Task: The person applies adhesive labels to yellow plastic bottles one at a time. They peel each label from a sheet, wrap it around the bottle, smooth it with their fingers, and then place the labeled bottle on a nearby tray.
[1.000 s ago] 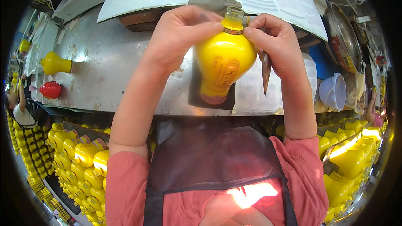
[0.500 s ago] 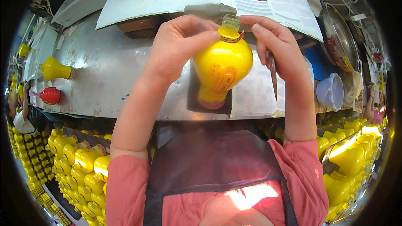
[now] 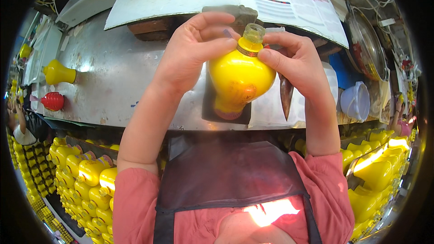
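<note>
A glossy yellow glass bottle (image 3: 242,74) with a clear threaded mouth stands tilted on a dark mat (image 3: 210,108). Around its neck runs a thin dark patterned band (image 3: 247,51). My left hand (image 3: 199,43) grips the neck from the left, thumb against the near side. From the right, the thumb of my right hand (image 3: 294,58) presses on the band, with its fingers behind the neck. A brown pointed tool (image 3: 285,97) is tucked in my right hand and points down. Parts of the fingertips are hidden behind the neck.
Beyond the metal table (image 3: 113,72) lies a white board (image 3: 172,0) with sheets of printed strips (image 3: 275,4). At left are a yellow bottle (image 3: 59,72) and a red ribbed object (image 3: 53,101). A white bucket (image 3: 355,100) stands right. Stacked yellow bottles (image 3: 90,171) flank me.
My right hand has come left, its thumb now pressing on the neck band. The bottle has turned and leans nearer me, and the band's loose end no longer sticks out at the right.
</note>
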Tool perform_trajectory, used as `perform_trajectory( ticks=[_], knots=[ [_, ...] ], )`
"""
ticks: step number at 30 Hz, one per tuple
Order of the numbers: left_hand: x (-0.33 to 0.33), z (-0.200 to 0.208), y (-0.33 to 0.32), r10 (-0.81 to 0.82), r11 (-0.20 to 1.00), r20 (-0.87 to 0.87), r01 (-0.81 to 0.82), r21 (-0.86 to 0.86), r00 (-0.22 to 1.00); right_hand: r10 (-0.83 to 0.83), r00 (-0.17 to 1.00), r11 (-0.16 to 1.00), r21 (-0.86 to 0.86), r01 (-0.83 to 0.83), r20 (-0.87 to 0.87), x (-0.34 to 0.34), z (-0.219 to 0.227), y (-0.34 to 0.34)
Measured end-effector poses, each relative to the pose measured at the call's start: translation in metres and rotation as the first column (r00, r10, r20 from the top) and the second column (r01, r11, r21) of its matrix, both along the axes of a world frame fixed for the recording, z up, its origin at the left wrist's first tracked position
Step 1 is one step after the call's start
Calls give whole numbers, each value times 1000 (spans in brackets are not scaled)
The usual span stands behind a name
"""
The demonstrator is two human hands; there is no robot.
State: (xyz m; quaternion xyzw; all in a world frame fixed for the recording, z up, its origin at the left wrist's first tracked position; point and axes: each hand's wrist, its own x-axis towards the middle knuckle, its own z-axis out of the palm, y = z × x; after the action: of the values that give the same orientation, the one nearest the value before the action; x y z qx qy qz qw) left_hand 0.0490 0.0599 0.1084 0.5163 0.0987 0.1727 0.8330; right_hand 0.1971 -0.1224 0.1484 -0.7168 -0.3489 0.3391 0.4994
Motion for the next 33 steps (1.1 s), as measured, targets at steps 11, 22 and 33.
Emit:
perform_trajectory(
  ticks=[11, 22, 33],
  knots=[
    [3, 9, 7, -53, 995, -77, 59, 80, 996, -29, 999, 1000, -8, 30, 41, -10, 5, -9],
    [-25, -1, -27, 329, 867, 31, -315, 385, 944, -34, 999, 999, 39, 32, 35, -13, 5, -11],
    [-40, -7, -38, 234, 740, 124, -259, 621, 964, -43, 999, 992, 117, 46, -24, -18, 0, -13]
  ],
)
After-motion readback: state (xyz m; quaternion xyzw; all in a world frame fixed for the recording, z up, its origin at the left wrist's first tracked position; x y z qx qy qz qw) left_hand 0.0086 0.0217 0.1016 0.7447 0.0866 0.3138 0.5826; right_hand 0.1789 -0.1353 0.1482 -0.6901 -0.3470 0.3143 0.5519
